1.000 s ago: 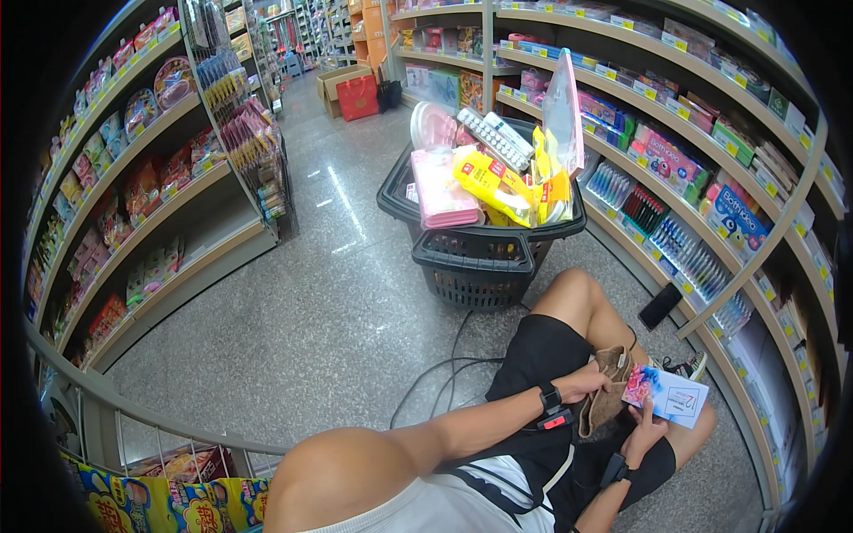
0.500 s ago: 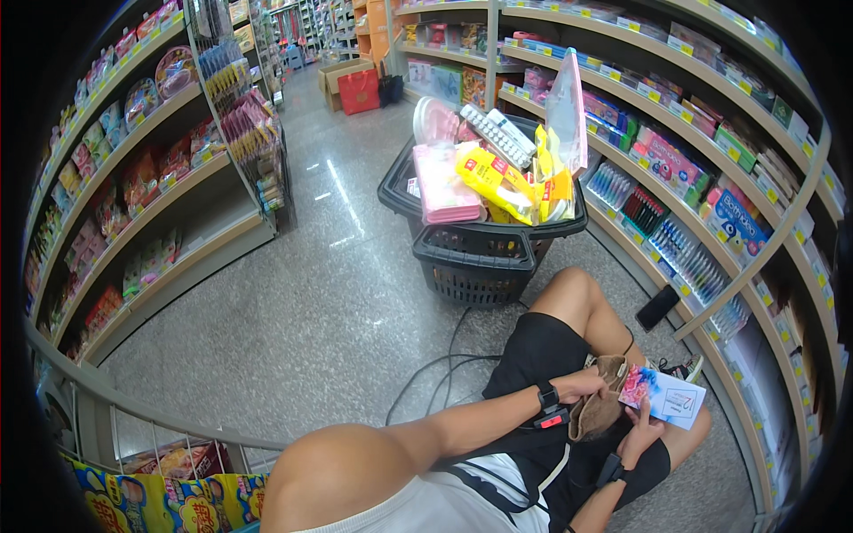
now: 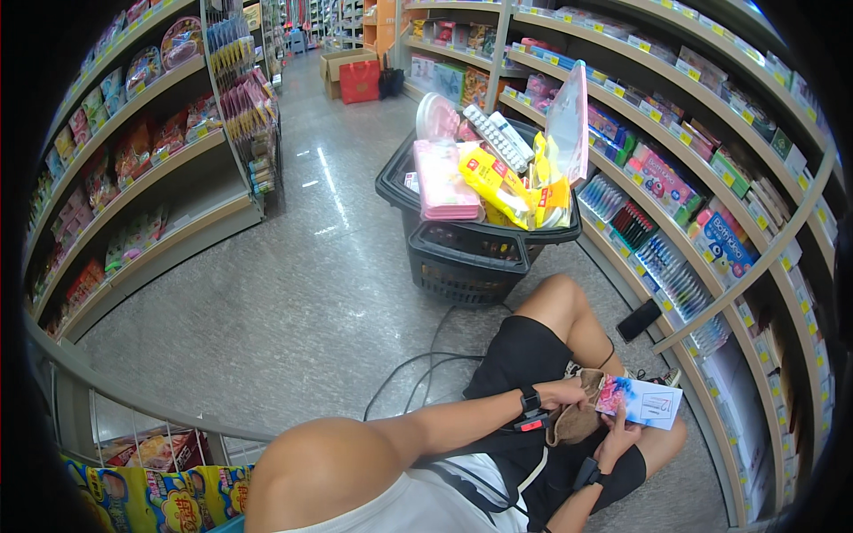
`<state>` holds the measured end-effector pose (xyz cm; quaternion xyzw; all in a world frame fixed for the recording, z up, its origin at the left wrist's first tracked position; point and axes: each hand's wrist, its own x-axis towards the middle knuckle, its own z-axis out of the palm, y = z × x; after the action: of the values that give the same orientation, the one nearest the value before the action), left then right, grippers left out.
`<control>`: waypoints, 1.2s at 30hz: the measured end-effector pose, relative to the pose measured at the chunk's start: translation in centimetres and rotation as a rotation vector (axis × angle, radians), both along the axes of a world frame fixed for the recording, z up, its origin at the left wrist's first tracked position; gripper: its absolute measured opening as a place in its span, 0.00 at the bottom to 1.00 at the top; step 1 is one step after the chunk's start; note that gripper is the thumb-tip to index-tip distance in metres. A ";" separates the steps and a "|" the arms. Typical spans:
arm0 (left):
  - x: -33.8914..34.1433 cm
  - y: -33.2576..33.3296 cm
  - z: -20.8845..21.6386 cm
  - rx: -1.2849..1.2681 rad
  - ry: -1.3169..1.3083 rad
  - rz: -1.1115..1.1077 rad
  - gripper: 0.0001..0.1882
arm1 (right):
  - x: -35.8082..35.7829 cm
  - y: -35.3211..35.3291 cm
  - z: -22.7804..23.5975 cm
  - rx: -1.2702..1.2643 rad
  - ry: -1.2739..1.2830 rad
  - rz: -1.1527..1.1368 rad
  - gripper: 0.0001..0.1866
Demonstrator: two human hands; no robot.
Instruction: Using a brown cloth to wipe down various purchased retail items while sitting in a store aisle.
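Note:
I am crouched on a shop aisle floor. My right hand (image 3: 619, 433) holds a small flat packet (image 3: 641, 401), pink and blue at one end and white at the other, just above my knee. My left hand (image 3: 569, 393) reaches across and grips a brown cloth pouch (image 3: 576, 417) right beside the packet. Both wrists wear dark bands; the left one shows a small red part.
A black shopping basket (image 3: 462, 253) stands ahead of my knee, piled with pink, yellow and white packs. Stocked shelves (image 3: 684, 195) curve along the right; more shelves (image 3: 133, 178) line the left. A black phone (image 3: 638, 321) rests by the right shelf base. Cables (image 3: 418, 373) trail on the floor.
The view has shifted slightly; my hands stay at the packet and pouch with almost no movement.

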<state>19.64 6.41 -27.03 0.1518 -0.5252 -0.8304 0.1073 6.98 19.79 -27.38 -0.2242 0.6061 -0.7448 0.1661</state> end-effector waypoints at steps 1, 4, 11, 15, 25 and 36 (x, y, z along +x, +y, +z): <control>-0.1 -0.3 -0.7 -0.005 -0.003 -0.017 0.22 | 0.4 -0.2 0.3 -0.012 0.004 0.009 0.16; -0.2 -0.4 -1.0 -0.006 0.005 -0.033 0.19 | 0.6 -0.2 0.3 0.035 0.016 0.044 0.15; 0.3 -0.6 -1.1 -0.098 -0.130 -0.035 0.13 | 0.2 -0.6 -1.2 0.075 0.091 0.101 0.15; 0.1 0.2 -0.2 -0.076 0.002 -0.006 0.14 | -0.5 -0.1 -1.3 0.162 0.139 0.124 0.16; -2.4 -0.5 -5.0 0.038 -0.019 -0.008 0.12 | 1.4 -1.2 1.1 0.332 0.790 0.082 0.14; -1.9 -1.0 -4.9 -0.042 0.000 -0.155 0.19 | 2.9 -2.9 6.8 0.322 0.673 0.135 0.11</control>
<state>17.77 5.38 -31.90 0.1084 -0.5528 -0.8249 0.0458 9.83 16.85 -20.60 -0.4667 0.7199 -0.5122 0.0398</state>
